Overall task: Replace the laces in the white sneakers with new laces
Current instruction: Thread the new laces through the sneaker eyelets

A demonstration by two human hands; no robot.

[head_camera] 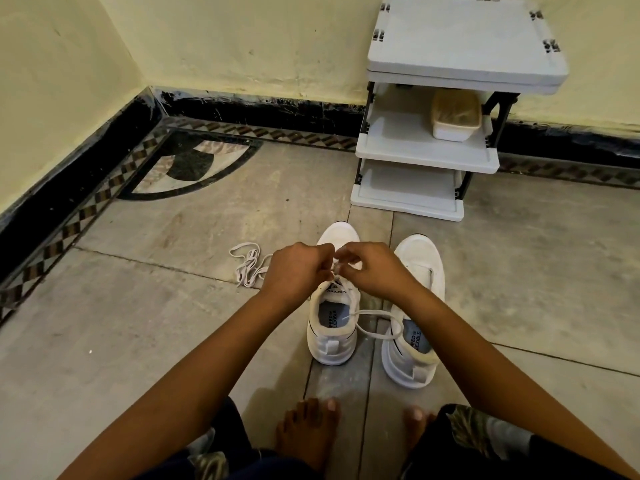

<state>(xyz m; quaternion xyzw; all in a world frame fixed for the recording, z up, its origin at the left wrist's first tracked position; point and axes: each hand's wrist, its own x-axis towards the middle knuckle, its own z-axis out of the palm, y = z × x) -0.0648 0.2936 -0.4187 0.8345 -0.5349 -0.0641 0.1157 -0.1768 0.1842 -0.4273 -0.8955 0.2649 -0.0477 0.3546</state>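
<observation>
On floor [173, 323]: two sneakers [332, 341], loose lace [247, 265]; left hand [298, 268], right hand [374, 268] pinch second lace [377, 332].

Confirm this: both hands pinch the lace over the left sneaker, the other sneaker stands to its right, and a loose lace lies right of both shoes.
Wrong on one point: the head view shows the loose lace on the floor left of both shoes. The rest holds: left hand and right hand pinch the lace over the left sneaker, with the other sneaker to its right.
</observation>
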